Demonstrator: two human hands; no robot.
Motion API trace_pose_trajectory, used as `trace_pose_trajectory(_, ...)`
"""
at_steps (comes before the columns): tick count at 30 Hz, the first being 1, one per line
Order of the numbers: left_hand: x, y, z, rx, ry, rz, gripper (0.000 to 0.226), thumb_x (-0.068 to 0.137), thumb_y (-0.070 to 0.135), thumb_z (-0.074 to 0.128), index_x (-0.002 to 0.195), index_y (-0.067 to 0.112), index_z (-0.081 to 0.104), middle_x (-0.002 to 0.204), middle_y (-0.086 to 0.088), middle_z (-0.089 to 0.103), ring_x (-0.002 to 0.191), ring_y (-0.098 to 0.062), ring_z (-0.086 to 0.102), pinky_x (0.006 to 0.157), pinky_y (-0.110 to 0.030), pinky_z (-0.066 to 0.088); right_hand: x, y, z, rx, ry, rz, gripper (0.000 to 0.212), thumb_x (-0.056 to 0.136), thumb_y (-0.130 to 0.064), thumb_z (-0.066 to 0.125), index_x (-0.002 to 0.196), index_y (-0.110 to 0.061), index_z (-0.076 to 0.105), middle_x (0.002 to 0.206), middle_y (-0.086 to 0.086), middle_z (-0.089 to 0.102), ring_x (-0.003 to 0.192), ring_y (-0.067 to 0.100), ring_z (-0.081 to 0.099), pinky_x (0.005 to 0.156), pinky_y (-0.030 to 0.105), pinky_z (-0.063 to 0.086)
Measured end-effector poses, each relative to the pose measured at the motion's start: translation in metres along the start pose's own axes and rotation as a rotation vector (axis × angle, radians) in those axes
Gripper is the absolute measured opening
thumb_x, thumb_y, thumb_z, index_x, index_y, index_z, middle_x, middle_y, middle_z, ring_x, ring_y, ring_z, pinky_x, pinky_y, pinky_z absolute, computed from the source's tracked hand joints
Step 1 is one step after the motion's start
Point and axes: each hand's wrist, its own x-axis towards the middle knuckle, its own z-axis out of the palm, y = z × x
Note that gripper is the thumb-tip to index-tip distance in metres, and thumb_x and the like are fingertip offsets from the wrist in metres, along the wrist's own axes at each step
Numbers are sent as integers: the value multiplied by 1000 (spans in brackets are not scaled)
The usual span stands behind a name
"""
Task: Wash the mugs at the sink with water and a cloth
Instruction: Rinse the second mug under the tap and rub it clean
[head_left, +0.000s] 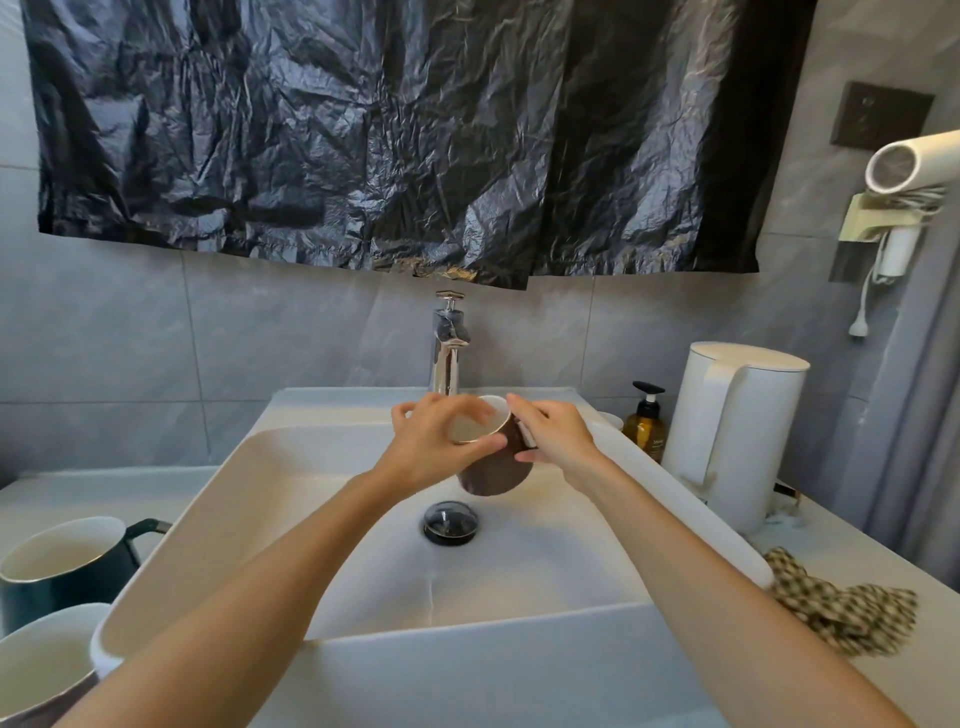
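You hold the brown mug tilted above the sink, in front of the tap at the sink's back. Your left hand grips its rim, fingers across the mouth. Your right hand clasps its side. Left of the sink, a green mug and a white mug stand on the surface. Right of the sink lies the cloth.

I find open room in the sink from its near wall to the drain plug. Beyond, the brown mug in my left hand and right hand sits just before the tap. A green mug and white mug crowd the left edge of the table; kettle, soap bottle and checked cloth line its right.
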Motion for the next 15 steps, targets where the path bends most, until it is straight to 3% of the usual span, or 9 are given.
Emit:
trace_pose_trajectory(3, 5, 1, -7, -313, 62, -266, 41, 83, 68, 50, 117, 46, 54, 120, 2, 44, 120, -17, 40, 105, -38, 31, 0, 5, -6, -260, 92, -154, 46, 87, -56, 58, 79, -11, 67, 72, -3, 64, 64, 13, 66, 72, 36, 55)
trace_pose_trajectory(6, 5, -6, -12, -514, -143, -639, 57, 94, 63, 32, 138, 28, 40, 142, -12, 34, 123, -27, 45, 95, -43, 47, -3, 7, -6, -402, 160, -384, 48, 87, -54, 58, 70, -9, 63, 64, 2, 64, 59, 15, 62, 64, 40, 47)
trace_pose_trajectory(8, 2, -12, -16, -714, -289, -823, 67, 94, 66, 24, 140, 21, 40, 140, -17, 42, 121, -32, 50, 89, -42, 50, -4, 9, -5, -510, 135, -584, 48, 86, -51, 61, 63, -9, 56, 60, 3, 58, 60, 20, 54, 59, 40, 40)
trace_pose_trajectory(11, 2, -21, -23, -858, -378, -913, 73, 89, 73, 24, 133, 19, 47, 127, -19, 57, 114, -35, 58, 90, -43, 52, -7, 8, 1, -773, 77, -946, 33, 82, -38, 73, 63, -15, 58, 64, -6, 52, 63, 17, 36, 54, 26, 23)
trace_pose_trajectory(13, 4, -24, -24, -841, -389, -901, 74, 85, 77, 31, 128, 19, 52, 122, -16, 63, 111, -34, 61, 93, -44, 52, -10, 6, 5, -938, 103, -1219, 31, 73, -32, 82, 61, -15, 59, 62, -6, 54, 64, 12, 30, 56, 16, 21)
trace_pose_trajectory(15, 4, -27, -24, -791, -399, -878, 77, 79, 79, 40, 126, 19, 55, 120, -13, 65, 110, -31, 63, 98, -44, 49, -11, 5, 9, -1029, 97, -1411, 32, 66, -32, 86, 63, -15, 59, 62, -5, 54, 66, 11, 29, 55, 14, 29)
